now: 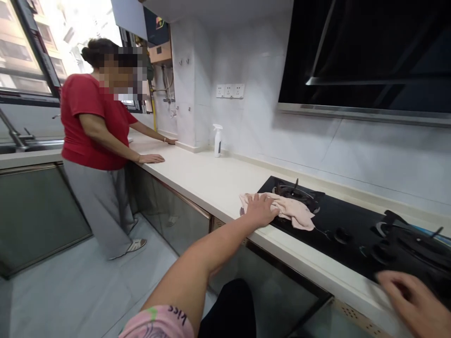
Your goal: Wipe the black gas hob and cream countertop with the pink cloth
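My left hand (261, 210) reaches to the left edge of the black gas stove and presses on a pale pink cloth (296, 212), fingers curled over it. The bunched cloth lies partly on the stove (327, 211) and partly on the white countertop, beside the left burner (295, 193). My right hand (416, 303), a little blurred, hovers by the front edge of the stove at the lower right. Its fingers are loosely bent with a gap at the thumb, and nothing shows in it.
A white spray bottle (218, 141) stands on the countertop (200, 171) near the wall. At the left, a person in a red top (95, 122) leans with both hands on the counter. A dark range hood (366, 56) hangs above the stove. A sink tap (14, 129) shows far left.
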{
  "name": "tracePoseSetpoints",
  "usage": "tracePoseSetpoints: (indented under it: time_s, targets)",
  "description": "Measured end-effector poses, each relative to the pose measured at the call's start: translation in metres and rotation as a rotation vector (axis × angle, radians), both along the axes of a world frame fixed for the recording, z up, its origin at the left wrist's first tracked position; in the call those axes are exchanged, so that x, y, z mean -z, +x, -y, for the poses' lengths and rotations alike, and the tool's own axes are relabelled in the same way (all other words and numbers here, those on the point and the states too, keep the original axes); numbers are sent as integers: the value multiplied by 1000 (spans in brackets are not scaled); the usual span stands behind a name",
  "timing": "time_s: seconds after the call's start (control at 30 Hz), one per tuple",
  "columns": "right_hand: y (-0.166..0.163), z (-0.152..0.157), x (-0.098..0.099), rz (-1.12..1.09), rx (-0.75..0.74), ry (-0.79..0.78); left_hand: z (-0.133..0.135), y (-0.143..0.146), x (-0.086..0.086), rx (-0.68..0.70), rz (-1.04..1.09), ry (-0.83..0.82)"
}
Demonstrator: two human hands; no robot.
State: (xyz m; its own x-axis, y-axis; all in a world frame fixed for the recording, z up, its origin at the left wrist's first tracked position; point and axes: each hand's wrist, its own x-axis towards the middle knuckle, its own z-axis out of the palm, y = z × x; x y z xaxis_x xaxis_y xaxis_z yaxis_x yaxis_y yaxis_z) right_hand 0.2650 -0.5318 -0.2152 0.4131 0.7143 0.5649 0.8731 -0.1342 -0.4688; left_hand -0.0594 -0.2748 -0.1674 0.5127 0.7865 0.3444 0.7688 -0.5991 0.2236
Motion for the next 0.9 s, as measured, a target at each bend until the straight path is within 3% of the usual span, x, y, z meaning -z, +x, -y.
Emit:
tracePoseSetpoints:
  time_s: [0.07,0.17,0.2,0.27,0.37,0.5,0.57,0.67,0.8,0.9]
  targets:
    - [-98,-20,-32,-167,-284,-30,1,3,3,-10,9,26]
    - [-245,-36,-77,-129,-762,55,4,4,8,-16,19,69]
    - [-282,-39,-88,-75,-916,92,6,3,9,-16,21,81]
    - [-332,-44,-99,41,-1081,143,7,1,11,-12,24,97]
    - [-343,-69,-93,125,-1072,173,5,1,11,-5,31,108]
    - [-301,-119,-71,35,-857,82,-2,5,11,-1,43,88]
    - [-294,-127,-69,21,-822,54,-4,7,11,5,53,85]
    - [-317,-105,-81,9,-899,24,-4,6,14,11,78,119]
    - [-363,-60,-111,-14,-1148,-41,-4,4,20,8,97,174]
    - [-374,-54,-126,21,-1277,-82,-7,5,24,1,106,206]
